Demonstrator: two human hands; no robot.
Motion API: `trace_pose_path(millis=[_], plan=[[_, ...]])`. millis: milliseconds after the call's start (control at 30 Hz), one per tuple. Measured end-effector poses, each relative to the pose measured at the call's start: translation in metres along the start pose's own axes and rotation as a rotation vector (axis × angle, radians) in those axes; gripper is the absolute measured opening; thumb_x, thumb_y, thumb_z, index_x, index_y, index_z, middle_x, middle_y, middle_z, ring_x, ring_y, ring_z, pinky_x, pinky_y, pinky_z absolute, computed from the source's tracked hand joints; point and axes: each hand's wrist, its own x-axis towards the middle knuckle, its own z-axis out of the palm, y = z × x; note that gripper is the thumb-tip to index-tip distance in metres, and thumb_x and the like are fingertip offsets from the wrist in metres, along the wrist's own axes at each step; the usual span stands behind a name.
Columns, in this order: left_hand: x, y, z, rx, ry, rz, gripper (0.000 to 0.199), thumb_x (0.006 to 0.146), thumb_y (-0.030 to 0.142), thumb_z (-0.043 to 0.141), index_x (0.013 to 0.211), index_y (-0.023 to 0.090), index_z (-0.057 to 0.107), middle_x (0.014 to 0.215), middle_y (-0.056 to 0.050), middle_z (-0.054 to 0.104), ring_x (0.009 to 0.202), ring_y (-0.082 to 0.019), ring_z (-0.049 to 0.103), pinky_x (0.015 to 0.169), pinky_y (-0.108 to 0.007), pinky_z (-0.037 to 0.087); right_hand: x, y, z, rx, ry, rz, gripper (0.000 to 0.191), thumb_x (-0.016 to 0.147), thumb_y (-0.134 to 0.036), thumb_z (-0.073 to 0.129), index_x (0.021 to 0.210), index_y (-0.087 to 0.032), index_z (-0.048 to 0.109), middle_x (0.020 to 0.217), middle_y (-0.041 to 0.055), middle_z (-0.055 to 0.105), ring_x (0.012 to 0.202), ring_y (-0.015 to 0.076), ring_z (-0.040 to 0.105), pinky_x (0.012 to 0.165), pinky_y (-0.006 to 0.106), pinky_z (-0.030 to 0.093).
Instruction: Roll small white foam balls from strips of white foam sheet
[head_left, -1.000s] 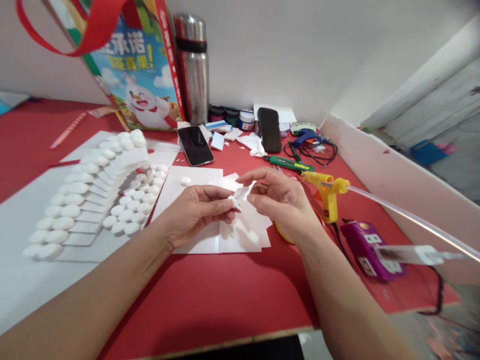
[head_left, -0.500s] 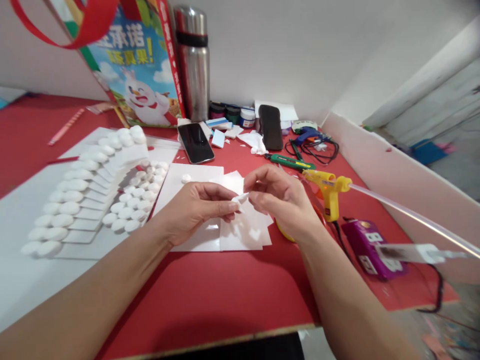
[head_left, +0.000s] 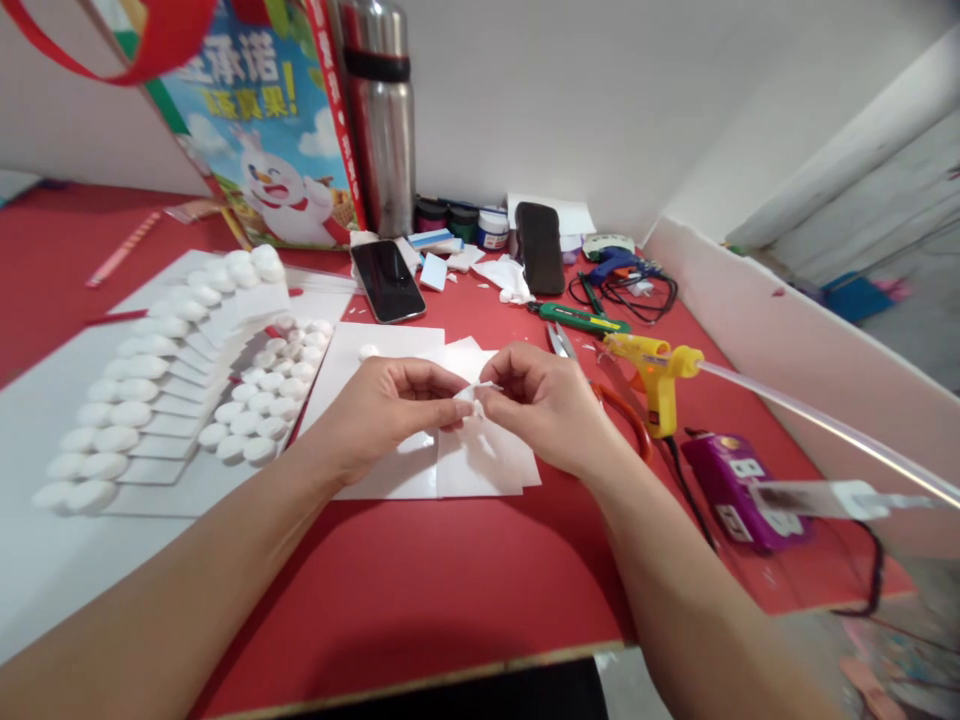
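White piece [head_left: 480, 392], pinched between the fingertips of my left hand [head_left: 405, 412] and my right hand [head_left: 536, 400], above the white sheets [head_left: 487, 465] on the red table [head_left: 450, 580]; both my hands are narrowed upon it; to their left, white discs [head_left: 259, 402] stand in rows; to their right lies the yellow glue gun [head_left: 658, 375], near a purple box [head_left: 739, 490].

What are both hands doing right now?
Left hand: closed, pinching a small crumpled white piece.
Right hand: closed, fingers on the same white piece.
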Motion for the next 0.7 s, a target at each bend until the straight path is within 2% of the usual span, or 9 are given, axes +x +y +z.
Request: trace_pose_path(millis=[367,467,600,700], plan=[[0.0023,0.0039,0.0017,-0.238,0.018,-0.105,0.027,0.059,0.023,0.096,0.079,0.013,0.081,0.070,-0.005,0.074,0.064,-0.012,0.065,0.068,-0.026,0.053,0.0008,-0.0035,-0.0016,0.138,-0.014,-0.001,0.011,0.084,-0.024,0.068,0.083,-0.017,0.060,0.069,-0.0042,0.055,0.057,0.0073,0.045,0.051,0.023,0.035],[0.0022,0.0034,0.0012,-0.186,0.040,-0.068,0.027,0.061,0.024,0.095,0.080,0.012,0.081,0.070,-0.004,0.074,0.063,-0.012,0.064,0.068,-0.026,0.052,0.0014,-0.0025,-0.0013,0.197,-0.027,0.023,0.017,0.088,-0.032,0.068,0.086,-0.017,0.060,0.073,-0.0036,0.057,0.056,0.0073,0.047,0.051,0.023,0.035],[0.0011,0.0009,-0.0009,-0.060,0.036,0.006,0.024,0.068,0.028,0.092,0.083,0.014,0.081,0.070,-0.003,0.074,0.065,-0.011,0.064,0.068,-0.024,0.051,0.0013,0.0005,0.0022,0.020,-0.006,-0.023,0.031,0.094,-0.046,0.064,0.081,-0.018,0.059,0.071,-0.0021,0.058,0.058,0.0086,0.047,0.054,0.025,0.035],[0.0008,-0.0022,-0.0020,-0.018,0.021,0.020,0.024,0.069,0.030,0.092,0.085,0.015,0.081,0.072,-0.002,0.074,0.066,-0.012,0.064,0.068,-0.023,0.052,0.0000,0.0000,0.0061,-0.164,-0.002,-0.077,0.034,0.098,-0.042,0.059,0.074,-0.019,0.055,0.064,-0.0033,0.051,0.057,0.0094,0.042,0.055,0.027,0.030]])
